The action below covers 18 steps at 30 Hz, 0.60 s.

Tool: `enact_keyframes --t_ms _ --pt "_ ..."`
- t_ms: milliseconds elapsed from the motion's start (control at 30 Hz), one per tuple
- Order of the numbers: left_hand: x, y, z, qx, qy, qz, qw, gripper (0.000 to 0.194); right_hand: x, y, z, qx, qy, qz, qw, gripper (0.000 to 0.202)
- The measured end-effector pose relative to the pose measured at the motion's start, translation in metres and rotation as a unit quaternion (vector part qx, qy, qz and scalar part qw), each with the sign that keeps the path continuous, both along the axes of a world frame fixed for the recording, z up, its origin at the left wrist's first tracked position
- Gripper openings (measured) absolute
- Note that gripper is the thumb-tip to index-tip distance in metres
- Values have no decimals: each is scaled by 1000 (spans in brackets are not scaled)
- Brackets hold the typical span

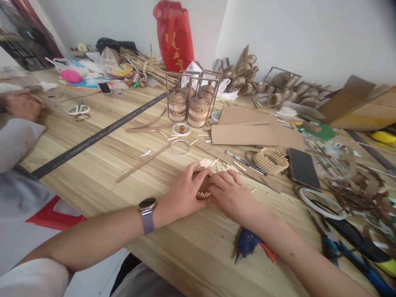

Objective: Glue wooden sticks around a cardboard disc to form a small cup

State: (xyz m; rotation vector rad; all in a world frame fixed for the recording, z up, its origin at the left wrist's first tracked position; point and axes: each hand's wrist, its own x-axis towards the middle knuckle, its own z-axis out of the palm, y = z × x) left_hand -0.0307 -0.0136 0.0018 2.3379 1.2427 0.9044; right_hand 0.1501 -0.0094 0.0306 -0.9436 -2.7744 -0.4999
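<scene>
Between my two hands is a small round piece made of short wooden sticks and brown cardboard (203,184). My left hand (185,190) curls around its left side, with thumb and fingers against it; a watch (147,203) is on that wrist. Bent fingers of my right hand (231,193) press on the right side of the same piece and hide part of it. Just behind the hands lie several loose short sticks (222,166). To the right rests a finished-looking stick ring (271,161), beside a phone (303,168).
Stick-and-cardboard lanterns (198,110) stand at the back centre. Cardboard sheets (244,135) and tape rings (180,147) lie beyond my hands. A blue glue gun (246,244) sits under my right forearm, pliers (331,239) farther right. Another person's hands (23,104) rest at the left.
</scene>
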Motion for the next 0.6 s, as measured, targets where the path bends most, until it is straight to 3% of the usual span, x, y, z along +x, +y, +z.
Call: enact_keyframes --t_ms 600 --pt "0 0 1 12 4 -4 1000 73 1 0 0 4 -4 5 1000 4"
